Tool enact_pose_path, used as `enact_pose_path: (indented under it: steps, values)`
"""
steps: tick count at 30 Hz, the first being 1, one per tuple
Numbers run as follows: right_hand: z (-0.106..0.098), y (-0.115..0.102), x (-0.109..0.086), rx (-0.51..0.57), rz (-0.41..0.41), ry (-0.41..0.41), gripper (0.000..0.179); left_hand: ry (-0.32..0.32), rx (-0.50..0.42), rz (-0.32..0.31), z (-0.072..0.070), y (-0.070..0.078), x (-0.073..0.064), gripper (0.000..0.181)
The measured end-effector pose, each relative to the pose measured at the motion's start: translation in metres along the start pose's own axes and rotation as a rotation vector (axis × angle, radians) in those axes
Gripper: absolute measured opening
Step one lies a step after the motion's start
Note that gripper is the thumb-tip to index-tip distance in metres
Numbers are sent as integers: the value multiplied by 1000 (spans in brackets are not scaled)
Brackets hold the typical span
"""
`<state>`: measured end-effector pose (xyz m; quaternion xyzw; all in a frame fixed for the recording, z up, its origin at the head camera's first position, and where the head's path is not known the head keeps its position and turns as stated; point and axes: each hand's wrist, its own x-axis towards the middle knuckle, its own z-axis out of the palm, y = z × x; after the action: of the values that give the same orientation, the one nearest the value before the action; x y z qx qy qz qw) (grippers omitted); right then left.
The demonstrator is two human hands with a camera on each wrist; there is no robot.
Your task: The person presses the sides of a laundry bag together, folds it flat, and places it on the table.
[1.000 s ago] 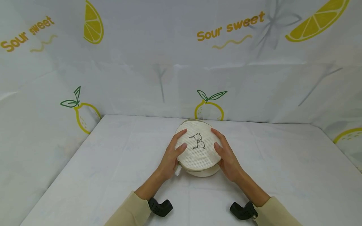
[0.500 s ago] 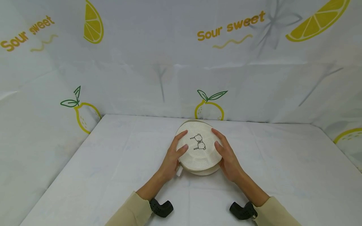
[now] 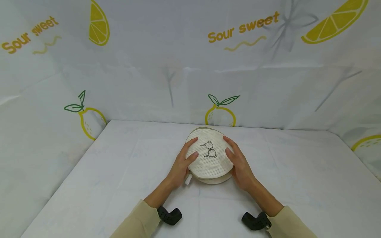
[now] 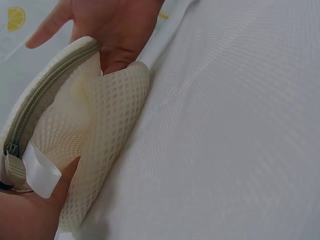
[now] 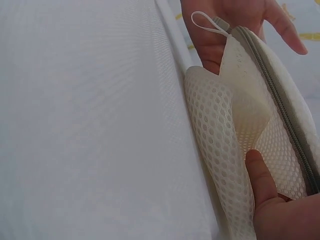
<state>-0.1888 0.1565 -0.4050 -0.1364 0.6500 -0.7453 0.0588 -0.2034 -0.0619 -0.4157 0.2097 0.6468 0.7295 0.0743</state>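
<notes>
A round cream mesh laundry bag (image 3: 209, 167) with a small line drawing on its top face sits on the white-covered table at centre. My left hand (image 3: 180, 167) grips its left side, thumb and a finger over the top face. On the opposite side my right hand (image 3: 242, 170) holds it the same way. The wrist views show the side of the bag sagging inward, with a thumb pressed into the folded mesh. A zipper (image 4: 47, 87) runs round its upper rim and looks closed. Near the left hand hang the zipper pull (image 4: 16, 167) and a white ribbon tag (image 4: 42, 170).
The table (image 3: 134, 158) is covered in white cloth and meets a white lemon-printed curtain (image 3: 148, 72) along the back edge. Black curved wrist mounts (image 3: 170, 216) stick out beside both beige sleeves (image 3: 138, 219).
The bag has shifted very slightly to the right, and its near lower edge sits a little farther back. Both hands keep hold of it.
</notes>
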Motion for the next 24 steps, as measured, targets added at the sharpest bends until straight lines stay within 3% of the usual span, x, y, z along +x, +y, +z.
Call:
enact_pose_path:
  steps: [18,24]
  values:
    - [0,1,2,3,49,43,54,28,145,-13,-3,-4,3,57]
    - [0,2,2,-13,63,54,55,21,134,-29,-2,-5,3,58]
